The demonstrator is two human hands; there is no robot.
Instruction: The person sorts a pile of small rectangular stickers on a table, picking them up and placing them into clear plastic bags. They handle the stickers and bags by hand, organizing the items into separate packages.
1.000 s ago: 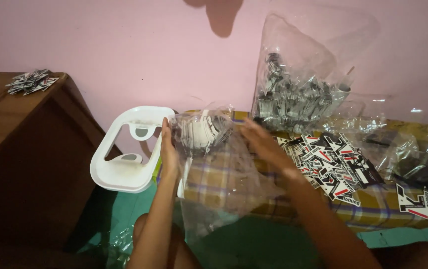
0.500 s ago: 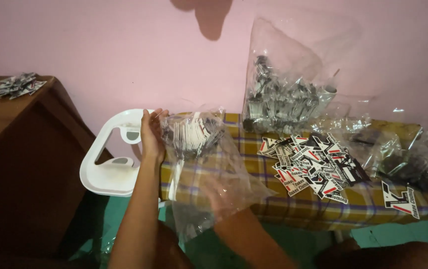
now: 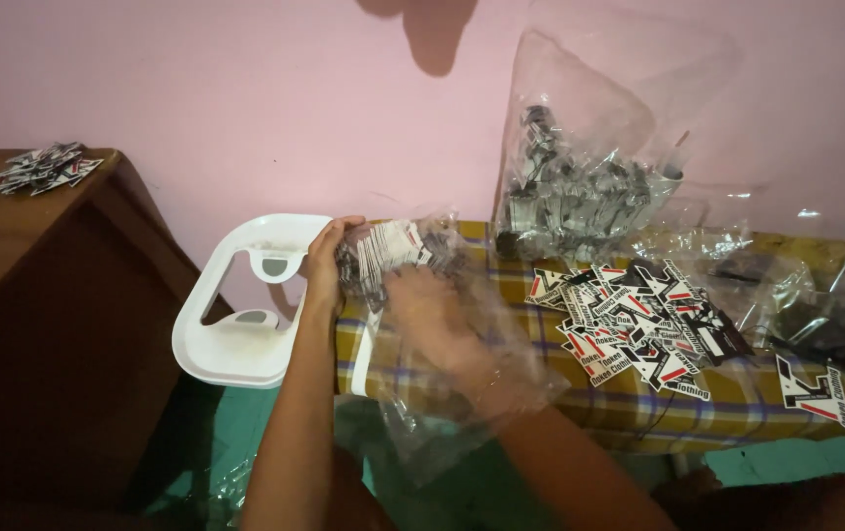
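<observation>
At the left end of the plaid-covered table [image 3: 629,413], just above its near edge, a clear plastic bag [image 3: 462,393] hangs open with a bundle of small printed tags [image 3: 383,258] at its mouth. The left hand [image 3: 329,258] is closed around the bag's upper left edge together with the bundle, fingers curled over the top. The right hand [image 3: 432,310] is pushed down inside the bag, seen through the film; whether its fingers are closed on anything there I cannot tell.

The bag looks thin, limp and slippery, apt to collapse on itself, so it would best be held by the rim of its opening, pinched and kept spread. The tags look like light, stiff card, easy to fan out or spill, and would be safest squeezed as a stack across their flat faces.

To the right on the cloth lies a loose heap of black, white and red tags [image 3: 639,329], with a single larger one [image 3: 815,388] nearer and further right. Far behind them a big clear bag of dark metal pieces [image 3: 570,197] leans on the pink wall [image 3: 245,98], and more crumpled bags [image 3: 815,295] lie at the right. Left of the hands stands a white plastic stool [image 3: 235,344], and beyond it a dark wooden cabinet [image 3: 39,295] carries a small pile of tags [image 3: 44,167].
</observation>
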